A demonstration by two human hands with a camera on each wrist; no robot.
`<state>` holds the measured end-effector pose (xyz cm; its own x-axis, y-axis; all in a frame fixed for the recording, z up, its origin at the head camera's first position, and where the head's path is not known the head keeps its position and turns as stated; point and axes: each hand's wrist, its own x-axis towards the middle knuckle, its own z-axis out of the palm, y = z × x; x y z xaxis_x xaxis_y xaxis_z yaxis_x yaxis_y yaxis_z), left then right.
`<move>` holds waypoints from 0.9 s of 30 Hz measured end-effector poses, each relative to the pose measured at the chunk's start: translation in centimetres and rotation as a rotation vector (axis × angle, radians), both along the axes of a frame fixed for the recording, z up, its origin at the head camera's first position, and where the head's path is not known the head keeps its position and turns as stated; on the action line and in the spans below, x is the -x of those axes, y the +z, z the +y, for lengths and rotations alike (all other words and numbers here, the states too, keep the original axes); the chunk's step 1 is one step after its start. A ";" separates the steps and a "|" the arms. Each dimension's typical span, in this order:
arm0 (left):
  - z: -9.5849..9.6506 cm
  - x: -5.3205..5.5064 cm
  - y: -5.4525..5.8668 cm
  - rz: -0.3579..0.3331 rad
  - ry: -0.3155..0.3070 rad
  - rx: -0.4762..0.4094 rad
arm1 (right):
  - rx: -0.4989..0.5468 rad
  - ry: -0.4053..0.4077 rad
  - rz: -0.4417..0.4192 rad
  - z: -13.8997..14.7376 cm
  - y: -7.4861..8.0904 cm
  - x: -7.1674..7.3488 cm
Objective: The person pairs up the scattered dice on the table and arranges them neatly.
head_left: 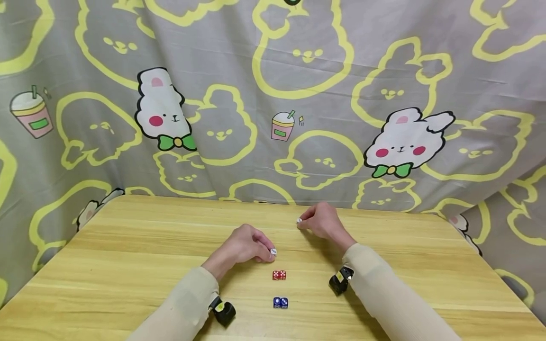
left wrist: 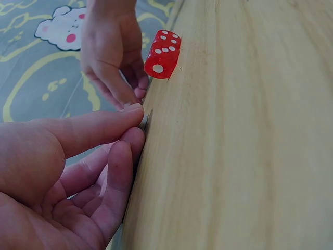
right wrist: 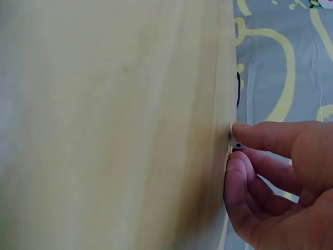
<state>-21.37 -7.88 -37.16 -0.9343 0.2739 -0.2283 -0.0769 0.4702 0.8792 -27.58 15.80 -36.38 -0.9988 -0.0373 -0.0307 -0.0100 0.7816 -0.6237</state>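
My left hand (head_left: 246,245) pinches a white die (head_left: 273,252) between thumb and finger, low over the wooden table; in the left wrist view that die (left wrist: 144,122) is mostly hidden by the fingertips. Farther back and to the right, my right hand (head_left: 325,221) pinches another white die (head_left: 299,221) at the table surface. In the right wrist view a dark pip shows on this die (right wrist: 236,141). Two red dice (head_left: 279,275) sit side by side just in front of the left hand. Nearer to me lie two blue dice (head_left: 280,302), also side by side.
The wooden table (head_left: 128,265) reaches back to a grey curtain (head_left: 307,109) printed with yellow outlines and white rabbits. Black cameras are strapped to both wrists, the left camera (head_left: 224,312) and the right camera (head_left: 340,281) hanging close above the table.
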 end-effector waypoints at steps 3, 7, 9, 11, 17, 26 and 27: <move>0.0 0.0 -0.1 -0.001 0.003 -0.001 | 0.003 0.006 0.004 0.0 0.0 0.0; 0.0 0.0 -0.1 -0.002 0.007 -0.004 | 0.006 0.014 0.007 0.1 0.1 -0.2; 0.0 0.0 -0.1 -0.002 0.008 -0.008 | 0.019 0.019 0.005 0.1 0.2 -0.5; 0.0 0.0 -0.1 -0.005 0.008 -0.012 | 0.035 0.028 0.000 0.1 0.3 -0.9; -0.1 0.0 -0.1 0.003 0.004 -0.005 | 0.092 0.034 -0.045 -0.1 0.5 -2.1; -0.1 0.1 -0.1 0.009 -0.007 0.008 | 0.128 0.066 -0.073 -0.7 0.7 -3.5; -0.1 0.2 -0.1 0.011 -0.012 0.006 | 0.131 0.067 -0.078 -0.7 0.7 -3.7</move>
